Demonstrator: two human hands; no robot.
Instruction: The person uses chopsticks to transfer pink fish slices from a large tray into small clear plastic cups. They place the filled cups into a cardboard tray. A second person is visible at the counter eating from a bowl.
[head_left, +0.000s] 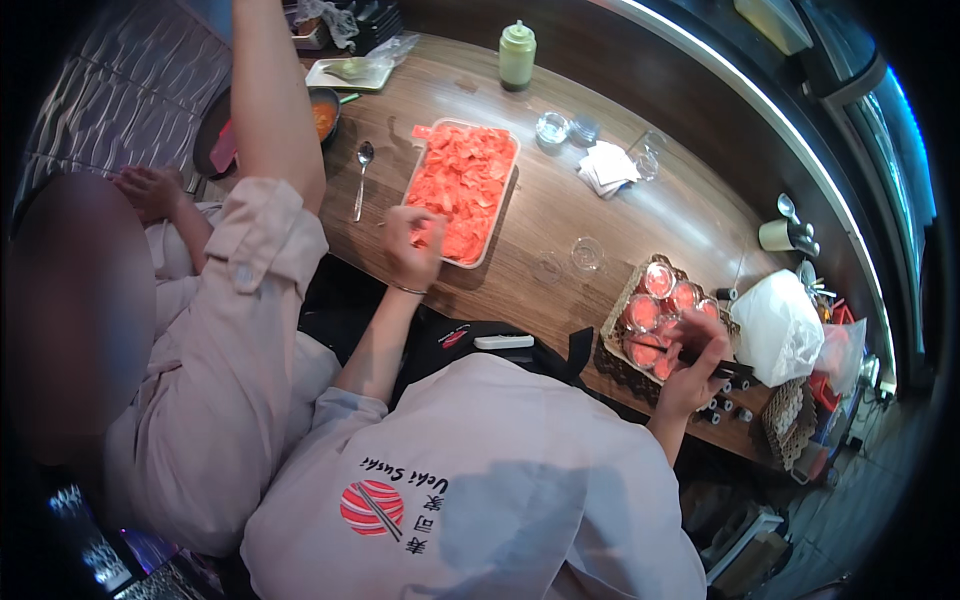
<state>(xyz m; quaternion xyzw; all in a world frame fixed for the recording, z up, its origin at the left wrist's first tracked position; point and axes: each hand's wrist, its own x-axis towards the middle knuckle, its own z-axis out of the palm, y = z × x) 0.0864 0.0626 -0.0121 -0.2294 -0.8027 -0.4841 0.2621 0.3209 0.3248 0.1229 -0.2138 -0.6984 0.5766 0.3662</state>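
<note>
My left hand (416, 244) is at the near left corner of a clear plastic tray (512, 176) heaped with thin pink slices that look like pickled ginger (461, 176). Its fingers are curled and blurred, so whether they grip anything cannot be told. Over a woven basket (611, 326) at the right, my right hand (694, 364) holds dark chopsticks (731, 369). Small round clear cups of pink slices (643, 311) fill the basket, partly hidden by that hand. Two clear round pieces, perhaps lids or cups (587, 254), lie between tray and basket.
A co-worker's arm (274, 105) reaches across at left, near a spoon (362, 180) and a bowl of orange food (324, 116). Farther back stand a green squeeze bottle (517, 56), glasses (553, 129) and white papers (607, 169). A white plastic bag (776, 326) sits beyond the basket.
</note>
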